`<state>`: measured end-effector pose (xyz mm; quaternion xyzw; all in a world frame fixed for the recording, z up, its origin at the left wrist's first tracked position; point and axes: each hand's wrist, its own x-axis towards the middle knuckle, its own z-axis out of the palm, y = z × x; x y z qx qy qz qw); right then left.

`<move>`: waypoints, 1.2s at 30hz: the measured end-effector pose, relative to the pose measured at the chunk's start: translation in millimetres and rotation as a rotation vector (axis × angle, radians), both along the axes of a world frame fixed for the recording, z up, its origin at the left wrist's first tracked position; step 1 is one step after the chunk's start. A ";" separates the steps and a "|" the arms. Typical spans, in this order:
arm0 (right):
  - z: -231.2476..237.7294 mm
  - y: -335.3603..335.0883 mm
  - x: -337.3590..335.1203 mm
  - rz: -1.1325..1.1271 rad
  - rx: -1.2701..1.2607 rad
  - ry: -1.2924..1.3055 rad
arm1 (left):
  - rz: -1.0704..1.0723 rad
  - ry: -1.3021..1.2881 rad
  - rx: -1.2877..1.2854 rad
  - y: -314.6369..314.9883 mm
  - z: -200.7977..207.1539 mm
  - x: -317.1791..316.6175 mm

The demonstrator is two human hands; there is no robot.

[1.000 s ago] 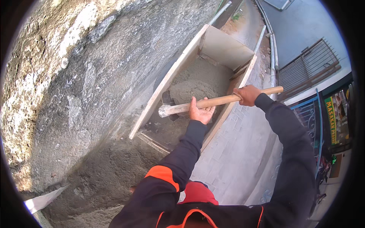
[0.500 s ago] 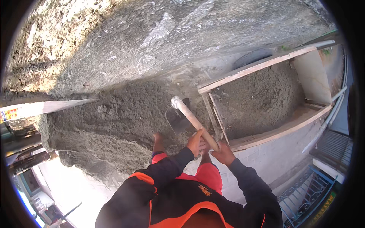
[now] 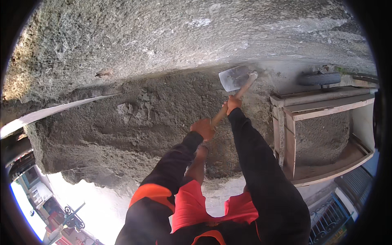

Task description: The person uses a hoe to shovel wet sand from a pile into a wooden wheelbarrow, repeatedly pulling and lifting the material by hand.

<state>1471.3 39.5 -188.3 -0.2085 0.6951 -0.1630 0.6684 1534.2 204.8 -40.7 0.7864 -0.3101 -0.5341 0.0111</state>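
Note:
A hoe [image 3: 245, 87] with a wooden handle and a broad grey metal blade slants away from me, its blade at the far edge of the wet grey mortar [image 3: 163, 106]. My left hand [image 3: 203, 130] is closed around the near end of the handle. Farther up, close to the blade, my right hand [image 3: 232, 103] grips the same handle. The blade hangs close by the foot of the rough wall; whether it touches the mortar I cannot tell. My bare leg [image 3: 196, 165] comes down at the near edge of the mortar.
On the right stands a wooden-framed box [image 3: 281, 134] holding grey material like sand or mortar. A wheel [image 3: 318, 79] lies behind it by the rough wall [image 3: 163, 41]. A pale board [image 3: 61, 108] juts in from the left. Blue metal railings [image 3: 330, 216] are at lower right.
The hoe has swung up and away from me, from beside the box to near the wall. My right hand has moved up the handle, and my left hand is now at its near end.

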 end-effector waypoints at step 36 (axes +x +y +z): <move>165.1 187.5 57.1 0.727 0.279 -0.170 | 1.037 0.521 -0.193 169.5 231.3 5.7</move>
